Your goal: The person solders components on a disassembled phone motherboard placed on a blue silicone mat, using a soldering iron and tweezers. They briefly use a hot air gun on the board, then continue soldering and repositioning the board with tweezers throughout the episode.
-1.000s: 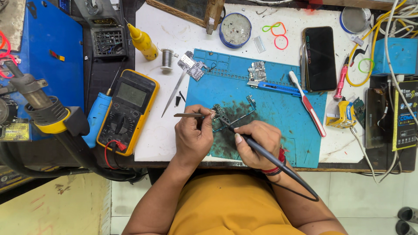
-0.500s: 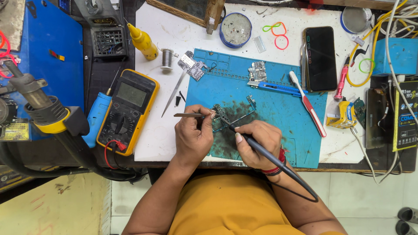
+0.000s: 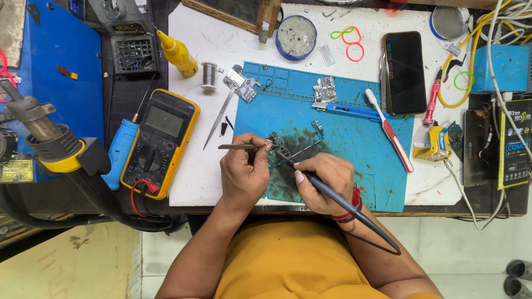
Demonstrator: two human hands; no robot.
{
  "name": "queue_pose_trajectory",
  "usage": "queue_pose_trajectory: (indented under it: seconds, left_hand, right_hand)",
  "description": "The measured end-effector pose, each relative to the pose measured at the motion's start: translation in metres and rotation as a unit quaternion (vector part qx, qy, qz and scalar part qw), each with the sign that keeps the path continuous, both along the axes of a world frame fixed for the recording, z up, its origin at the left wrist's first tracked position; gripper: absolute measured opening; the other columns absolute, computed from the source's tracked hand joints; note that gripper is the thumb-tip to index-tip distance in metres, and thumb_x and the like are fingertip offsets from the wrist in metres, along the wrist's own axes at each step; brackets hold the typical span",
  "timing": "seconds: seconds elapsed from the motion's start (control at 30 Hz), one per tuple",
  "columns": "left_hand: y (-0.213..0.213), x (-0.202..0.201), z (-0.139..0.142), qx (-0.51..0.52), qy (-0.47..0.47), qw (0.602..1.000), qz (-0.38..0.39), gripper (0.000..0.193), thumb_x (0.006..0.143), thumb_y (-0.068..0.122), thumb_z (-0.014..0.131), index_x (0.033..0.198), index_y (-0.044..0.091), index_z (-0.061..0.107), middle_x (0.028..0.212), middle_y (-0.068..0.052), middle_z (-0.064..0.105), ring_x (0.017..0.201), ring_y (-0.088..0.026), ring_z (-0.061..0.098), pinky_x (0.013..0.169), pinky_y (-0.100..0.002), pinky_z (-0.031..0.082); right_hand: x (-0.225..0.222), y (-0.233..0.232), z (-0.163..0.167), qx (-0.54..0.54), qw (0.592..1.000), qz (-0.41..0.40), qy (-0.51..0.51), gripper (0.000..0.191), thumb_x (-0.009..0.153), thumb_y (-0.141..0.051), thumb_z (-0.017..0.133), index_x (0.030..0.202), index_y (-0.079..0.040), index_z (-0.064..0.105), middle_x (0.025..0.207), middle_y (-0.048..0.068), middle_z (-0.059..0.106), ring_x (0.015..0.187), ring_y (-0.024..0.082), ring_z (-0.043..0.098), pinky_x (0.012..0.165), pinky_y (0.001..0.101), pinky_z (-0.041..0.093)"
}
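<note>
Mid-solder: left hand (image 3: 244,174) grasps tweezers (image 3: 238,147), right hand (image 3: 321,182) grasps soldering iron (image 3: 338,199) on small board (image 3: 277,144); joint unfinished.

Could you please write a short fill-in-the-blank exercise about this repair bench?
1. The right hand holds a ____ like a pen.
2. The left hand grips metal ____.
3. The circuit board lies on a ____ work mat.
4. The multimeter's casing is ____.

Missing words: soldering iron; tweezers; blue; yellow

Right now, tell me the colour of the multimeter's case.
Yellow around a black face, on the multimeter; head view.
</note>
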State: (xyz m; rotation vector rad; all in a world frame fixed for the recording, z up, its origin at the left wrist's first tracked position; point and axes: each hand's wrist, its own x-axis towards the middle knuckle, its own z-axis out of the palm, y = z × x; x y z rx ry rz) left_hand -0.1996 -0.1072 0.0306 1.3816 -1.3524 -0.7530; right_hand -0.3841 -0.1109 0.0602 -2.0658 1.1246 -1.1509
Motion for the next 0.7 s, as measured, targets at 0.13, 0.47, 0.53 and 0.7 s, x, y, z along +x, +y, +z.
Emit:
queue_pose_trajectory:
  seconds: [0.13, 0.47, 0.53, 0.7]
  left_hand:
    - [-0.0005, 0.0008, 0.0001, 0.018, 0.006, 1.0, -0.006, 0.012, 0.099, 0.003, 0.069, 0.104, 0.004, 0.058, 0.084, -0.008, 0.074, 0.065, -0.011, 0.069, 0.057, -0.025, 0.053]
    - [-0.0001, 0.0001, 0.0008, 0.009, 0.002, 1.0, -0.005, 0.012, 0.099, 0.004, 0.069, 0.104, 0.003, 0.058, 0.085, -0.008, 0.073, 0.067, -0.01, 0.068, 0.058, -0.025, 0.054]
    - [-0.0005, 0.0004, 0.0009, 0.005, 0.005, 1.0, -0.003, 0.013, 0.099, 0.004, 0.069, 0.104, 0.003, 0.058, 0.084, -0.008, 0.073, 0.067, -0.01, 0.069, 0.059, -0.025, 0.054]
    - [-0.0004, 0.0013, 0.0014, 0.009, 0.001, 1.0, -0.004, 0.012, 0.099, 0.004, 0.069, 0.104, 0.003, 0.057, 0.084, -0.008, 0.073, 0.067, -0.01, 0.068, 0.059, -0.025, 0.054]
  right_hand:
    - [0.001, 0.0007, 0.0003, 0.001, 1.0, -0.022, 0.006, 0.01, 0.08, -0.005, 0.07, 0.09, -0.002, 0.068, 0.067, 0.009, 0.062, 0.059, 0.025, 0.063, 0.057, 0.0343, 0.048]
    - [0.0012, 0.0009, 0.0024, 0.01, 1.0, -0.007, 0.005, 0.01, 0.081, -0.004, 0.07, 0.09, -0.002, 0.067, 0.068, 0.009, 0.063, 0.059, 0.024, 0.064, 0.057, 0.0338, 0.049]
    - [0.0021, 0.0009, 0.0025, 0.009, 1.0, -0.018, 0.003, 0.01, 0.08, -0.004, 0.07, 0.09, -0.002, 0.068, 0.067, 0.009, 0.063, 0.058, 0.024, 0.063, 0.056, 0.0339, 0.048]
    - [0.0012, -0.0001, 0.0023, 0.002, 1.0, 0.008, 0.001, 0.009, 0.081, -0.005, 0.069, 0.09, -0.002, 0.067, 0.069, 0.009, 0.063, 0.059, 0.024, 0.064, 0.057, 0.0336, 0.049]
